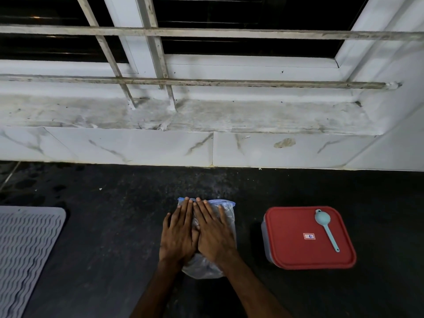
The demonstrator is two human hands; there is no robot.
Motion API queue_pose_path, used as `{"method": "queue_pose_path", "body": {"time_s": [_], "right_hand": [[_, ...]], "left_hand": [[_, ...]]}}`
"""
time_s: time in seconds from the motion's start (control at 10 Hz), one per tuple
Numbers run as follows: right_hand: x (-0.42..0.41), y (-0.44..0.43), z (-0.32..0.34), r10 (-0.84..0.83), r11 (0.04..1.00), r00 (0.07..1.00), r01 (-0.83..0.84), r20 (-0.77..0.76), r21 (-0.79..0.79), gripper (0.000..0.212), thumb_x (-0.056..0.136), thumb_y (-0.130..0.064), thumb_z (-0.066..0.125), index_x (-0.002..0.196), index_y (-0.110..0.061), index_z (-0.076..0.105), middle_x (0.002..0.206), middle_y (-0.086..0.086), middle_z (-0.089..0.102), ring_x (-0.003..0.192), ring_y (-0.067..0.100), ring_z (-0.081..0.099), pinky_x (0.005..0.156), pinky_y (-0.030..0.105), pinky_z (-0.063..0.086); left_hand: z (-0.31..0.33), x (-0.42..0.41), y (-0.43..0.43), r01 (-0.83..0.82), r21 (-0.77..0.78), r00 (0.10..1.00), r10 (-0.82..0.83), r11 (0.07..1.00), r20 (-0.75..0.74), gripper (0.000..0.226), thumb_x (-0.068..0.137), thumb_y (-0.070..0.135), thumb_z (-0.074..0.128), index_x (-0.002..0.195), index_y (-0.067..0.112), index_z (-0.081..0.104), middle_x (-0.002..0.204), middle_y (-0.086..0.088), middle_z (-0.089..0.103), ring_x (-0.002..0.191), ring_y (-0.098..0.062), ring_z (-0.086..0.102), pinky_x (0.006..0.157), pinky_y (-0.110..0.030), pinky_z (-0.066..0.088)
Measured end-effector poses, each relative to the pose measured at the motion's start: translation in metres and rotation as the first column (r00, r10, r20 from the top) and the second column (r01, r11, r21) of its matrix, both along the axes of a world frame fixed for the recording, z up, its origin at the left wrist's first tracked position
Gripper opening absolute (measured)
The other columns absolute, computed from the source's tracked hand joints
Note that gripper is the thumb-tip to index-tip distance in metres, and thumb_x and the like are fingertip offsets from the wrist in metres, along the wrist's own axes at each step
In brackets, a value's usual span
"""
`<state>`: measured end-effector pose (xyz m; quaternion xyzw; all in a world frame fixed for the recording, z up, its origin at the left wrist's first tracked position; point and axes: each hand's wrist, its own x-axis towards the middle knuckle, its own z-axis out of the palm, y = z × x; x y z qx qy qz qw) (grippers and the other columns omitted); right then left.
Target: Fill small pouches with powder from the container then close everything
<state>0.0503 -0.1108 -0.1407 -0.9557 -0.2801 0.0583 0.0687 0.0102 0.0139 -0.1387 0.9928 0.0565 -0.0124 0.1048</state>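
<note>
My left hand and right hand lie flat with fingers straight, pressing the clear pouch mid-worktop, gripping nothing. Grey mat at left edge, well apart. Right: lidded red container, teal scoop on top.

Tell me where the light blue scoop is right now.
In the head view the scoop lies on the red lid of the closed container, on the dark counter at the right, apart from the plastic bag.
</note>
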Motion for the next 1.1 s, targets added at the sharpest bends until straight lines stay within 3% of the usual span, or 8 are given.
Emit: {"method": "queue_pose_path", "body": {"time_s": [0.1,0.2,0.4,0.5,0.7,0.8,0.9,1.1], "right_hand": [[-0.002,0.003,0.004,0.035,0.999,0.999,-0.035,0.006,0.003,0.069,0.093,-0.041,0.031,0.155,-0.015,0.016,0.163,0.002,0.016,0.15,0.018,0.013,0.117,0.05,0.01],[-0.003,0.007,0.007,0.032,0.999,0.999,-0.032,-0.009,0.017,0.065,0.093,-0.038,0.028,0.153,-0.015,0.026,0.16,0.002,0.027,0.148,0.016,0.023,0.117,0.048,0.009],[0.0,0.005,0.004,-0.029,1.0,0.997,0.028,-0.074,-0.011,0.068,0.09,-0.044,0.03,0.153,-0.017,0.028,0.159,0.0,0.03,0.146,0.015,0.027,0.117,0.049,0.008],[-0.003,-0.003,0.002,-0.138,0.989,0.989,0.141,-0.043,0.053,0.066,0.092,-0.044,0.031,0.151,-0.014,0.031,0.158,0.002,0.032,0.147,0.016,0.026,0.117,0.048,0.011],[-0.008,-0.02,0.001,-0.454,0.878,0.886,0.463,-0.099,0.121,0.067,0.095,-0.048,0.016,0.156,-0.02,0.013,0.163,-0.007,0.013,0.15,0.009,0.009,0.118,0.044,-0.01],[-0.009,-0.017,0.006,-0.54,0.819,0.825,0.561,-0.168,0.12,0.067,0.097,-0.049,0.023,0.156,-0.019,0.007,0.163,-0.005,0.006,0.151,0.016,0.004,0.118,0.046,-0.01],[-0.007,-0.021,0.016,-0.502,0.846,0.838,0.528,-0.215,0.081,0.078,0.087,-0.056,-0.001,0.156,-0.02,-0.001,0.164,-0.004,-0.003,0.151,0.017,-0.004,0.118,0.044,-0.01],[0.001,-0.025,0.046,-0.424,0.884,0.886,0.45,-0.188,0.128,0.088,0.078,-0.061,-0.012,0.154,-0.018,-0.005,0.162,0.003,-0.014,0.15,0.021,-0.011,0.119,0.043,-0.008]], "left_hand": [[-0.002,-0.003,-0.001,-0.003,-0.008,1.0,0.003,1.0,0.018,0.065,0.091,0.039,0.031,0.149,0.011,0.035,0.157,-0.005,0.031,0.138,-0.021,0.041,0.109,-0.042,0.03],[-0.002,-0.003,0.0,0.007,0.003,1.0,-0.007,1.0,-0.003,0.064,0.092,0.04,0.031,0.15,0.013,0.034,0.158,-0.004,0.03,0.136,-0.021,0.044,0.107,-0.043,0.034],[0.006,0.0,-0.002,-0.013,0.054,0.999,0.015,0.998,-0.046,0.062,0.095,0.041,0.029,0.15,0.013,0.035,0.157,-0.004,0.033,0.133,-0.022,0.047,0.096,-0.045,0.041],[0.006,-0.002,-0.003,-0.041,0.048,0.998,0.042,0.998,-0.04,0.063,0.096,0.043,0.037,0.151,0.013,0.031,0.159,-0.004,0.028,0.138,-0.022,0.042,0.101,-0.049,0.039],[0.011,-0.002,-0.005,-0.045,0.044,0.997,0.047,0.998,-0.054,0.068,0.089,0.039,0.035,0.151,0.013,0.031,0.158,-0.004,0.031,0.138,-0.021,0.041,0.105,-0.055,0.037],[0.014,-0.004,-0.007,-0.057,0.054,0.996,0.061,0.997,-0.064,0.068,0.088,0.038,0.038,0.151,0.014,0.032,0.158,-0.002,0.032,0.139,-0.019,0.041,0.108,-0.057,0.031],[0.016,-0.005,-0.007,-0.054,0.067,0.993,0.06,0.996,-0.098,0.068,0.087,0.039,0.035,0.151,0.014,0.033,0.157,-0.002,0.033,0.139,-0.02,0.042,0.111,-0.059,0.022],[0.041,0.002,-0.014,-0.051,0.121,0.998,0.055,0.991,-0.028,0.065,0.089,0.04,0.031,0.146,0.01,0.042,0.151,-0.006,0.043,0.128,-0.027,0.054,0.109,-0.063,0.018]]}}
